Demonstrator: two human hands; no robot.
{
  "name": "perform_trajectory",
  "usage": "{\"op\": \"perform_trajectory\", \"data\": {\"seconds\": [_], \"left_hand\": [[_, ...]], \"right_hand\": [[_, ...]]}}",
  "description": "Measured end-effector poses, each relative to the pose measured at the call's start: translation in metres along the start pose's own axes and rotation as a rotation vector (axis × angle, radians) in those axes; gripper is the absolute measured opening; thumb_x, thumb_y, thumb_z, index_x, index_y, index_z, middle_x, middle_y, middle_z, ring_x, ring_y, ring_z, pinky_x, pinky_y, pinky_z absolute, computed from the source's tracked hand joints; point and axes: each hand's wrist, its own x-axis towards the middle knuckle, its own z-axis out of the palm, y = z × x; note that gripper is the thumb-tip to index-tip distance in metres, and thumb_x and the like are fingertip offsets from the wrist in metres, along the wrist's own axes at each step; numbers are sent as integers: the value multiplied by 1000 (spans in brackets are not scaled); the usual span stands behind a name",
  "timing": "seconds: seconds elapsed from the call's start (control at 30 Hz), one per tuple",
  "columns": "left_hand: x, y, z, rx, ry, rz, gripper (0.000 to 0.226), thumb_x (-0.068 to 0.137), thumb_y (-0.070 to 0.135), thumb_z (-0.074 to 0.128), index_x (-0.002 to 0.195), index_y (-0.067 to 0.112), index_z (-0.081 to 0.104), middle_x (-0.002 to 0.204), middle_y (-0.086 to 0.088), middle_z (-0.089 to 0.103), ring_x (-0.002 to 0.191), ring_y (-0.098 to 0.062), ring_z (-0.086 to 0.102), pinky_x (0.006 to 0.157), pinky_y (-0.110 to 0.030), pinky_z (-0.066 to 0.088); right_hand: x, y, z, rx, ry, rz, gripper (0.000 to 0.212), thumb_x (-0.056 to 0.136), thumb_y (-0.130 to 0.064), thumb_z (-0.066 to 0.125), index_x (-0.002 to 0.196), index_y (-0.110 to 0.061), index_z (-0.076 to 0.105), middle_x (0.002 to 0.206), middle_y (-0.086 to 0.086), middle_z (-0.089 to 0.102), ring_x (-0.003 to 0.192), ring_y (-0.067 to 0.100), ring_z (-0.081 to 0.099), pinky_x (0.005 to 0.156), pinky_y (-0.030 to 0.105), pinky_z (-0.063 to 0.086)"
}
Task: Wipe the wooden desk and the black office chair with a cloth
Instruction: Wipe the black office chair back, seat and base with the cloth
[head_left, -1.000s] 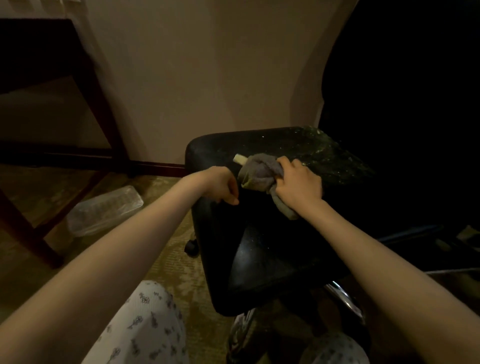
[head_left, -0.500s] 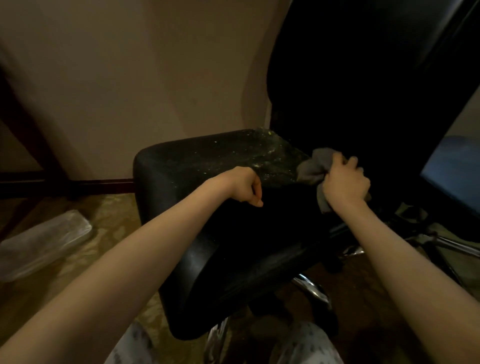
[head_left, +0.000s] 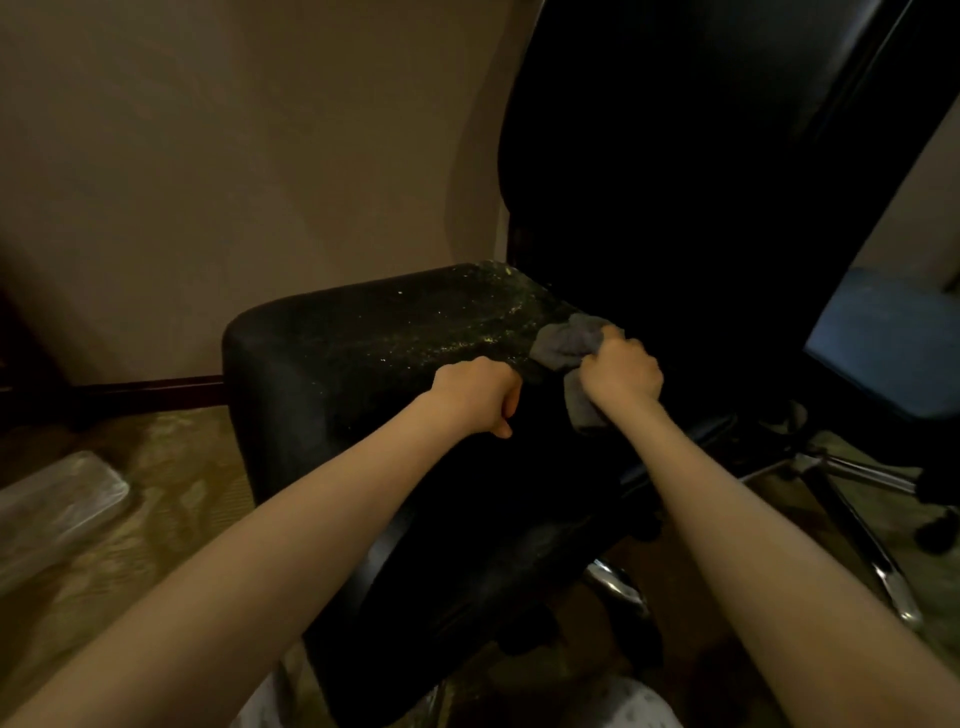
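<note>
Since a second ago the cloth (head_left: 566, 343) is sitting way further back, now at the rear right corner of the black office chair's seat (head_left: 363, 338), right up against the backrest (head_left: 701, 182). The right hand (head_left: 621, 371) is gripping it bunched up, fingers curled tight round the grey fabric, with a bit hanging below the wrist. The left hand (head_left: 475, 395) is hovering or resting mid-seat, can't tell which, balled into a fist with nothing visible in it. Pale specks are showing all over the back of the seat. A clear plastic container (head_left: 57, 493) is lying on the carpet off to the left.
</note>
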Motion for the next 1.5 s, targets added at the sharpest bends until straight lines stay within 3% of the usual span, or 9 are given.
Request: {"op": "perform_trajectory", "data": {"seconds": [0.17, 0.33, 0.43, 0.53, 0.63, 0.87, 1.17, 1.33, 1.5], "left_hand": [[-6, -39, -21, -37, 92, 128, 17, 86, 25, 64, 102, 29, 60, 89, 15, 50, 84, -6, 50, 61, -17, 37], [5, -86, -35, -160, 60, 149, 23, 90, 15, 57, 111, 23, 60, 87, 15, 49, 85, -7, 52, 81, -25, 46], [11, -110, -32, -192, 26, 195, 23, 92, 13, 55, 112, 22, 60, 89, 12, 50, 83, -8, 54, 81, -25, 47], [12, -121, -33, -204, 3, 257, 20, 91, 15, 57, 109, 23, 62, 85, 16, 49, 80, -5, 53, 75, -19, 46], [7, -122, -41, -185, -82, 318, 16, 89, 17, 60, 102, 26, 62, 85, 18, 50, 79, -1, 52, 73, -16, 44], [2, -120, -35, -107, -155, 404, 9, 83, 20, 69, 85, 26, 63, 80, 13, 54, 83, -10, 56, 81, -28, 47], [4, -142, -35, -116, -98, 485, 13, 80, 24, 72, 79, 27, 59, 77, 14, 55, 80, -8, 56, 67, -22, 43], [5, -151, -30, -2, 13, 507, 8, 83, 20, 67, 91, 20, 67, 90, 0, 62, 92, -21, 61, 78, -33, 49], [-7, -172, -48, -39, -35, 518, 29, 86, 16, 63, 115, 19, 63, 107, -3, 65, 100, -19, 61, 89, -38, 51]], "right_hand": [[0, 16, -5, 145, 62, 14, 38, 96, -27, 44, 131, -10, 43, 123, 22, 52, 110, 41, 52, 83, 40, 44], [-10, 1, 6, -68, 114, 8, 42, 97, -26, 44, 136, -10, 39, 126, 23, 47, 111, 43, 49, 79, 41, 41], [-17, -10, 10, -144, 138, 60, 42, 97, -27, 44, 136, -10, 38, 125, 24, 46, 109, 44, 49, 77, 41, 39], [-39, -19, 3, -93, 151, 116, 43, 97, -24, 45, 137, -10, 38, 126, 25, 46, 111, 44, 48, 80, 42, 40], [-85, -34, -7, -76, 155, 190, 42, 96, -24, 46, 135, -11, 40, 122, 24, 48, 106, 44, 50, 73, 38, 36], [-208, -96, 5, -176, 204, 479, 47, 96, -28, 43, 140, -16, 30, 123, 18, 44, 103, 40, 52, 67, 34, 32], [-214, -182, 38, -220, 235, 626, 55, 93, -28, 49, 140, -16, 24, 132, 15, 35, 106, 32, 54, 64, 34, 38], [-193, -236, 57, -158, 203, 599, 59, 93, -28, 51, 142, -16, 20, 138, 14, 30, 115, 31, 49, 76, 36, 47], [-178, -256, 69, -119, 225, 592, 52, 95, -28, 47, 141, -17, 25, 138, 12, 33, 112, 32, 53, 78, 39, 47]]}}
